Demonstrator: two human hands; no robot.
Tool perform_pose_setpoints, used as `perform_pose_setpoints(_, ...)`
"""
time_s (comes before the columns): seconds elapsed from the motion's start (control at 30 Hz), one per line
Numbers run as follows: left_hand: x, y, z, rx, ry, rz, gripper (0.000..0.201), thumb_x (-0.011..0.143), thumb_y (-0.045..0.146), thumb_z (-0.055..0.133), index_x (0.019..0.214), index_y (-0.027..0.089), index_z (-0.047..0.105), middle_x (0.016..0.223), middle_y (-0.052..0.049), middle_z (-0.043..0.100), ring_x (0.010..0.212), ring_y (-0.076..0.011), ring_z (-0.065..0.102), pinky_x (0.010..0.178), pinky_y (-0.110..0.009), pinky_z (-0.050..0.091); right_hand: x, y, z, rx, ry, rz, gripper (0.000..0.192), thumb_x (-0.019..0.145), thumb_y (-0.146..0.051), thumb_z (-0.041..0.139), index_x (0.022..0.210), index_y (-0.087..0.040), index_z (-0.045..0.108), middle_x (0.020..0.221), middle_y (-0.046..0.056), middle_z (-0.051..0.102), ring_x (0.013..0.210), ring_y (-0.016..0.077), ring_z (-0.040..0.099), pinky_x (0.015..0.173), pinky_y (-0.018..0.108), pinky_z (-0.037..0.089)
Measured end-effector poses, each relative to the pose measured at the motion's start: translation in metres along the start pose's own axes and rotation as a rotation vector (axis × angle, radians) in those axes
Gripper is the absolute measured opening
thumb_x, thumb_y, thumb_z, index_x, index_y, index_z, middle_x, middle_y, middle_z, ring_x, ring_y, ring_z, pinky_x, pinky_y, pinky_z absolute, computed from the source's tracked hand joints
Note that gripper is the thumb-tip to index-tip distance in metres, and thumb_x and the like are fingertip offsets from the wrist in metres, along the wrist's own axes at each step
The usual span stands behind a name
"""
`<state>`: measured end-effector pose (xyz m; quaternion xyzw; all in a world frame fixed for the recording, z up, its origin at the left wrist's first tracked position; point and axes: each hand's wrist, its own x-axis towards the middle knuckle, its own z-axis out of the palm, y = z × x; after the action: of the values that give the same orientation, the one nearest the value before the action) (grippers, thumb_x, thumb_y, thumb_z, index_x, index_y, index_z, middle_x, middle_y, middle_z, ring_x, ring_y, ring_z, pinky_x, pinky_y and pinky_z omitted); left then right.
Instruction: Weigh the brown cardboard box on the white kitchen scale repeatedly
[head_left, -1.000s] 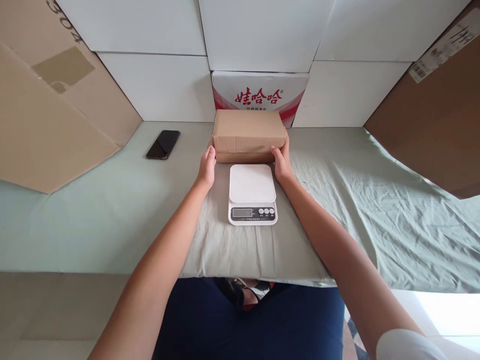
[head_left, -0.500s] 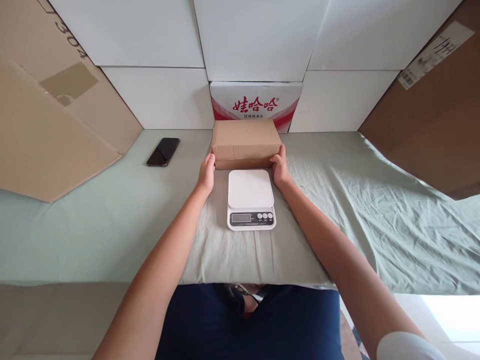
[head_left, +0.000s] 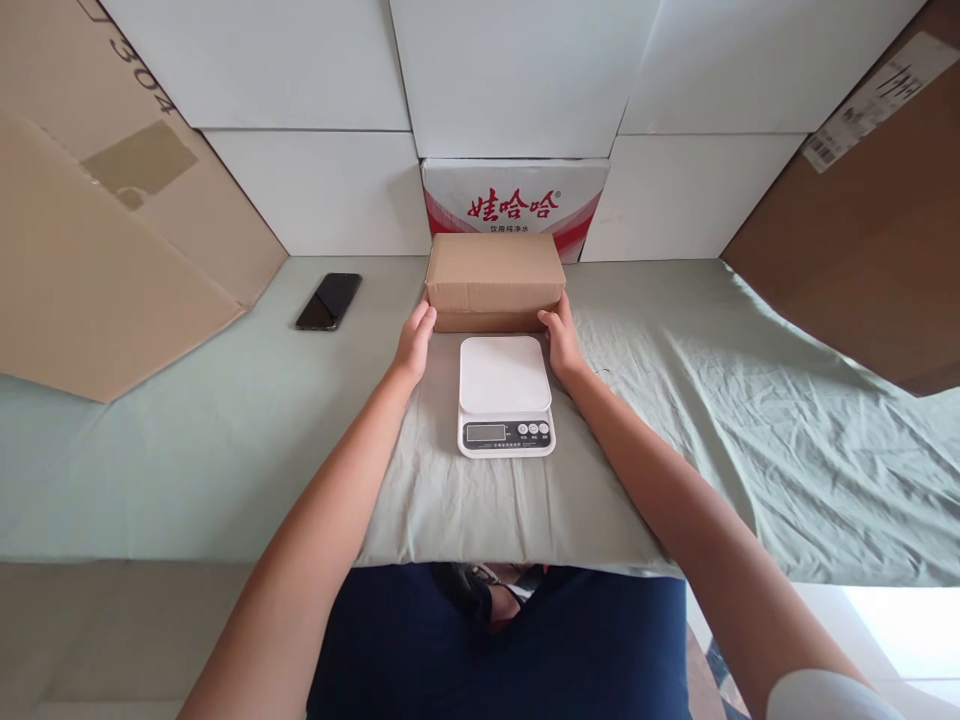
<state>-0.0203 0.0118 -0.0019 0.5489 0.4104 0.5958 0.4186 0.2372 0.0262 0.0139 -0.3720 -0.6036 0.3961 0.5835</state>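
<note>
A closed brown cardboard box [head_left: 495, 265] is held between my two hands, just behind the scale and in front of the printed carton. My left hand [head_left: 415, 338] grips its left end, thumb on the near side. At the opposite end my right hand [head_left: 561, 335] has its thumb on the front face and the other fingers round the side, mostly hidden. Between my forearms a white kitchen scale [head_left: 505, 375] rests on the cloth, its plate bare and its display panel [head_left: 507, 435] facing me. No digits show on the display.
Left of the box, a black smartphone [head_left: 329, 301] lies on the green cloth [head_left: 225, 430]. A white and red carton [head_left: 517, 185] stands against white panels [head_left: 517, 80] at the back. Large cardboard sheets flank the table, one on the left [head_left: 120, 250] and one on the right [head_left: 870, 240].
The box and both hands show almost no movement relative to the table; my fingers have shifted slightly on the box. The whole view has moved a little.
</note>
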Motion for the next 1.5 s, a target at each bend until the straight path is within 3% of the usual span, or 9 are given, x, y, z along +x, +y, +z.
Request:
perform_pose_setpoints(0.17,-0.021,0.04,0.001,0.079,-0.04,0.091,0.071,0.095,0.066,0.051,0.151,0.021,0.052,0.16,-0.013,0.053,0.157,-0.0308,0.037,0.128,-0.045,0.029,-0.011,-0.03,-0.009,-0.013,-0.079,-0.18,0.068,0.085,-0.057,0.061,0.148,-0.036,0.045,0.164,-0.002,0.042,0.159,0.0285,0.028,0.134,0.048,0.021)
perform_pose_setpoints(0.3,-0.076,0.076,-0.001,0.114,-0.111,0.126,0.074,0.096,0.066,0.049,0.157,0.024,0.045,0.168,-0.01,0.041,0.161,-0.0321,0.027,0.131,-0.044,0.024,-0.054,-0.056,-0.022,-0.002,-0.087,-0.198,0.073,0.082,-0.065,0.065,0.148,-0.039,0.045,0.16,0.001,0.046,0.155,0.0332,0.036,0.131,0.054,0.029)
perform_pose_setpoints(0.43,-0.129,0.082,-0.004,0.092,-0.135,0.072,0.084,0.093,0.07,0.051,0.161,0.023,0.038,0.17,-0.011,0.037,0.161,-0.0356,0.023,0.132,-0.049,0.022,-0.108,-0.064,-0.029,0.052,-0.08,-0.094,0.075,0.083,-0.063,0.065,0.15,-0.038,0.043,0.156,0.004,0.049,0.149,0.034,0.043,0.125,0.054,0.039)
perform_pose_setpoints(0.53,-0.146,0.076,-0.002,0.052,-0.125,0.049,0.087,0.091,0.072,0.053,0.162,0.025,0.037,0.17,-0.01,0.036,0.162,-0.0364,0.021,0.132,-0.051,0.022,-0.129,-0.064,-0.028,0.064,-0.071,-0.048,0.074,0.082,-0.059,0.066,0.149,-0.04,0.042,0.151,0.003,0.054,0.148,0.0335,0.044,0.122,0.055,0.042)
perform_pose_setpoints(0.73,-0.148,0.076,0.01,0.037,-0.137,0.045,0.083,0.094,0.068,0.051,0.163,0.026,0.033,0.173,-0.01,0.03,0.162,-0.035,0.019,0.133,-0.052,0.019,-0.126,-0.058,-0.027,0.117,-0.038,-0.005,0.065,0.082,-0.058,0.062,0.143,-0.043,0.048,0.147,0.002,0.057,0.138,0.034,0.051,0.116,0.058,0.047)
perform_pose_setpoints(1.27,-0.156,0.06,0.009,-0.012,-0.067,-0.022,0.077,0.095,0.066,0.05,0.16,0.026,0.041,0.169,-0.011,0.039,0.161,-0.0355,0.023,0.132,-0.054,0.019,-0.128,-0.062,-0.029,0.075,-0.026,0.0,0.064,0.082,-0.055,0.062,0.143,-0.04,0.049,0.136,0.004,0.059,0.121,0.0325,0.056,0.114,0.059,0.048)
perform_pose_setpoints(1.5,-0.156,0.066,0.013,-0.034,-0.07,0.013,0.077,0.096,0.063,0.05,0.162,0.025,0.037,0.171,-0.01,0.034,0.161,-0.0337,0.024,0.132,-0.051,0.024,-0.13,-0.059,-0.029,0.07,-0.013,-0.002,0.062,0.081,-0.057,0.064,0.14,-0.039,0.052,0.144,0.006,0.057,0.133,0.0355,0.052,0.119,0.062,0.043)
